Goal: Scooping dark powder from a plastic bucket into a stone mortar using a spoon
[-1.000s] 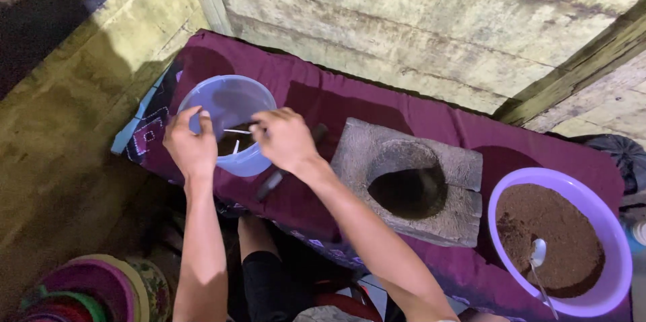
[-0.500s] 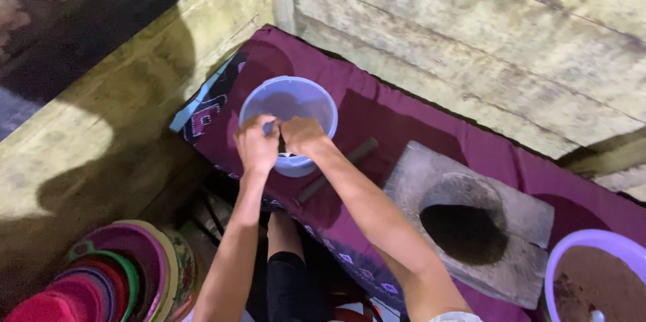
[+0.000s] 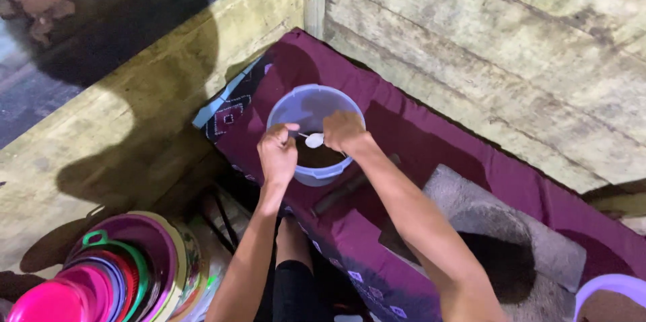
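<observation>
Two hands are being held over a pale blue bucket [image 3: 315,108] on a maroon cloth [image 3: 417,140]. Stacked coloured basins [image 3: 108,275] are lying well below and left of the fingers. The bucket's near rim is being gripped by the curled fingers of the left hand [image 3: 278,154]. A white spoon [image 3: 313,139] is being pinched in the closed fingers of the right hand [image 3: 343,131], just between both hands, above dark powder [image 3: 319,157]. A stone mortar [image 3: 498,248] is lying further right.

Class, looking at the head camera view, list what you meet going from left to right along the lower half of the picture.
Stack of bright plastic bowls in pink, purple and green → left hand → small white spoon over the pale blue plastic bucket → right hand → grey stone mortar with a dark hollow → purple plastic basin.
</observation>
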